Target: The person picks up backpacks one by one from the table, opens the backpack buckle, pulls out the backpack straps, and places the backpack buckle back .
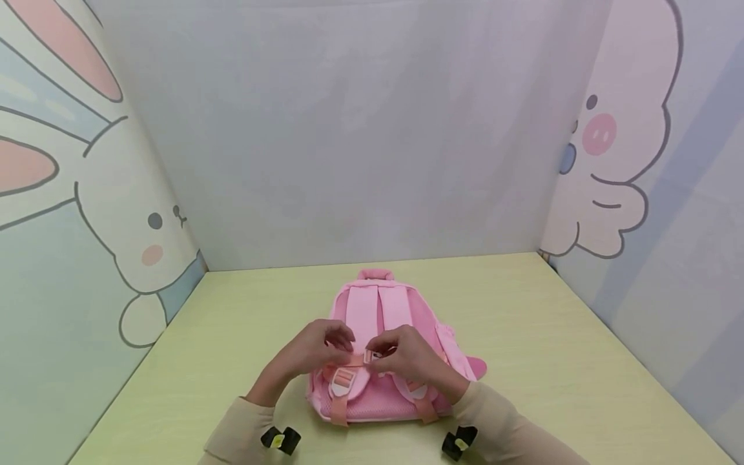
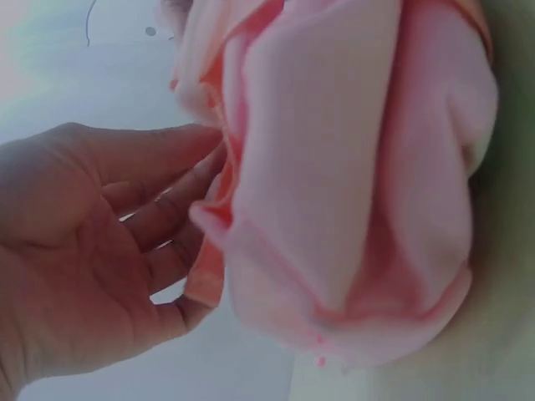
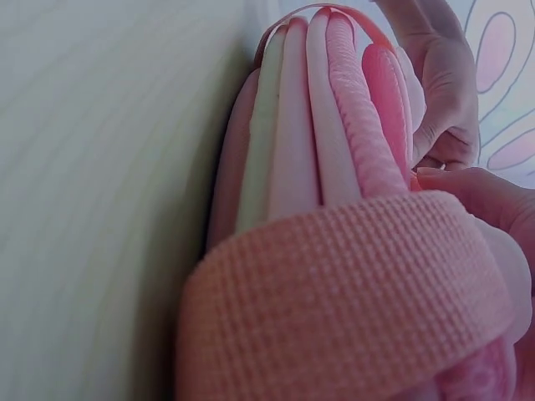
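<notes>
A pink backpack (image 1: 380,408) lies on the table with its shoulder straps facing up and its top handle pointing away. Over the middle of it, my right hand (image 1: 409,354) pinches a small white plastic buckle (image 1: 369,356) between thumb and fingers. Just to the left, my left hand (image 1: 320,343) holds the orange chest strap (image 1: 356,360) with its fingertips. In the left wrist view, orange webbing (image 2: 206,280) runs by the curled fingers. The right wrist view has broad orange webbing (image 3: 343,292) in the foreground, partly hiding the right hand (image 3: 497,199).
White strap adjusters (image 1: 343,380) sit on the lower shoulder straps. A darker pink flap (image 1: 477,367) sticks out at the backpack's right side. The pale yellow-green table (image 1: 232,316) is bounded by a grey back wall (image 1: 360,142) and cartoon-printed side walls.
</notes>
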A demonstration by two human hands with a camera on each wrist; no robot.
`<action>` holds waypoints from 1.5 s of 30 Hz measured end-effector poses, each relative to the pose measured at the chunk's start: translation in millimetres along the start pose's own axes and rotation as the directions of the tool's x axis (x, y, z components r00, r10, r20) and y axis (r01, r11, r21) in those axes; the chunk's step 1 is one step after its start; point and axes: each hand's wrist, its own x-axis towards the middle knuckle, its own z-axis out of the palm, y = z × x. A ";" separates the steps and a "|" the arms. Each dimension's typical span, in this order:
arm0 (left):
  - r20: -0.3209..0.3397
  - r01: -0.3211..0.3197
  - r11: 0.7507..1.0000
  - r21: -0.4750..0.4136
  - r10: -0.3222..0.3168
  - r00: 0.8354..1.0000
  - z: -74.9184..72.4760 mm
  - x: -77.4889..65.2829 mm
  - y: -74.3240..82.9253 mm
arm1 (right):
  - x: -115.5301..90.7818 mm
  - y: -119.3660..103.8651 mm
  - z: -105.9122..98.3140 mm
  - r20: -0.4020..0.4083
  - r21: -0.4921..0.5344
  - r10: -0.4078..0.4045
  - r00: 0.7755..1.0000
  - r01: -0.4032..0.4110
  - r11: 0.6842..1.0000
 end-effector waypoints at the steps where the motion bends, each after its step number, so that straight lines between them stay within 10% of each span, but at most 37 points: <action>1: 0.006 0.014 1.000 0.019 -0.014 1.000 -1.9 -0.9 0.1 | -0.1 0.1 -0.2 0.000 0.008 0.003 1.000 -0.003 1.000; 14: 0.071 0.043 0.998 0.035 -0.045 0.996 -2.2 -1.9 -0.9 | -1.3 0.1 -0.9 -0.002 0.065 0.014 1.000 -0.014 0.998; 45: -0.051 0.047 0.999 -0.022 -0.048 0.998 13.2 2.1 2.4 | -5.0 -6.7 -5.0 -0.015 0.071 -0.006 1.000 0.007 0.997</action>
